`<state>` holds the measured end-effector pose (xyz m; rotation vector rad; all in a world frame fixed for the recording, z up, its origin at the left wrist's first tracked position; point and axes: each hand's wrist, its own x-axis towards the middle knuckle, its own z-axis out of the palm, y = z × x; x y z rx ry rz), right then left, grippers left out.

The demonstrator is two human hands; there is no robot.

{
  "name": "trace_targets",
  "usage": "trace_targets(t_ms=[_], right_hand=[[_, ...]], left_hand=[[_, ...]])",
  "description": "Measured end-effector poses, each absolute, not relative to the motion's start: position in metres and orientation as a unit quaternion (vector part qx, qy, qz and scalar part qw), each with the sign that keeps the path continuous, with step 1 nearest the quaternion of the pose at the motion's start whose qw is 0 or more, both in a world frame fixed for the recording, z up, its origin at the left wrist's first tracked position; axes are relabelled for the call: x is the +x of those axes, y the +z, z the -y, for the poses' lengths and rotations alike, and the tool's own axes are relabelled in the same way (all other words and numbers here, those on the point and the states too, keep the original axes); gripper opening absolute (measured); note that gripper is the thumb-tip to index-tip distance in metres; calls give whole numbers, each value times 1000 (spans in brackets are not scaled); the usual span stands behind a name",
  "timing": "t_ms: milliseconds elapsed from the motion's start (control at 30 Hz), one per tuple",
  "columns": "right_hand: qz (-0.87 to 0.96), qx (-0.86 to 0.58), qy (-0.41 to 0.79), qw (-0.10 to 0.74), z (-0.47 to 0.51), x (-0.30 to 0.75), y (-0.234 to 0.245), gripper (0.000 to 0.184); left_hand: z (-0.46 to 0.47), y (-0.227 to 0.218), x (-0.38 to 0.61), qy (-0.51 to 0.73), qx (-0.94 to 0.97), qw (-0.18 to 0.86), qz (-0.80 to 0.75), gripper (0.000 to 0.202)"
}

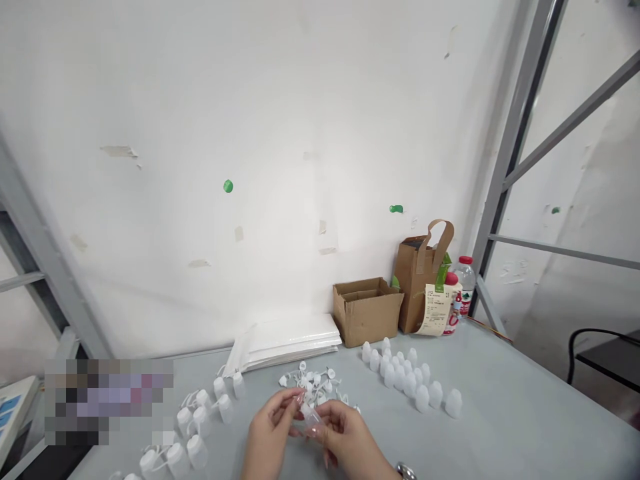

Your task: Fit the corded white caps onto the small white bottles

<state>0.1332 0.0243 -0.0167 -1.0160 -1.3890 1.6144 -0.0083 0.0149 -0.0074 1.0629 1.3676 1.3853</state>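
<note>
Over table [500, 407], L hand [271, 427] & R hand [347, 430] angle inward, fingers pinching clear btl [312, 417].

Both hands are drawn close together, near and at the middle from where I'm standing. The left hand [275, 423] reaches up from its wrist [261, 468], thumb and forefinger brought together in a pinch. The right hand [347, 427] slants in from the right, its forearm running toward the near edge, thumb and forefinger closed in a light grip, with other fingertips tucked low beneath the palm.
</note>
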Motion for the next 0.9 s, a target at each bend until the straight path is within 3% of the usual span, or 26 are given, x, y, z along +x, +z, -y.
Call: trace_targets(t_ms=[267, 567, 900], right_hand=[[542, -455, 591, 388, -33, 134, -28, 51], [620, -441, 518, 391, -26, 136, -17, 21], [683, -471, 393, 397, -22, 139, -12, 25]], left_hand=[[-11, -8, -7, 548, 439, 493, -514, 38], [-10, -2, 2, 601, 394, 514, -469, 28], [-7, 4, 6, 615, 357, 548, -440, 33]])
